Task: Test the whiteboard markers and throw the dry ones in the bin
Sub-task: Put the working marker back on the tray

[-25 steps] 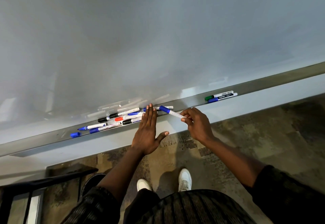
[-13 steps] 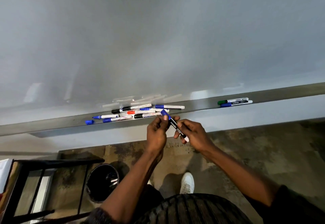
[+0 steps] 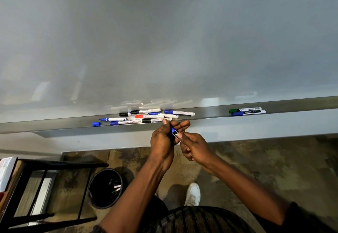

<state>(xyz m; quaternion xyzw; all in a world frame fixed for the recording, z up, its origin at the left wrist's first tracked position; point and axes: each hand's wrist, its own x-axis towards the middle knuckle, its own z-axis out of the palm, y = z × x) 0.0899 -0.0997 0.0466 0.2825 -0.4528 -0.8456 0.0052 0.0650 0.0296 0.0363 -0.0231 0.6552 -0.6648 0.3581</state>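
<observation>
Both hands hold one blue marker (image 3: 175,134) just below the whiteboard's metal tray (image 3: 210,113). My left hand (image 3: 162,141) is wrapped round its blue capped end, and my right hand (image 3: 193,146) pinches its dark-labelled barrel. Several markers (image 3: 146,117) in blue, black and red lie heaped on the tray above my hands, with a loose blue cap (image 3: 96,124) at their left. A green marker (image 3: 245,109) and a blue marker (image 3: 248,112) lie apart, further right on the tray. The whiteboard (image 3: 164,40) shows no marks.
A round black bin (image 3: 105,188) stands on the floor at lower left, with a few markers inside. A black-framed stand (image 3: 45,187) is left of it. My white shoe (image 3: 193,194) is on the patterned floor.
My right hand lifted a blue marker off the tray and brought it down in front of me. My left hand left the tray and took hold of the marker's capped end.
</observation>
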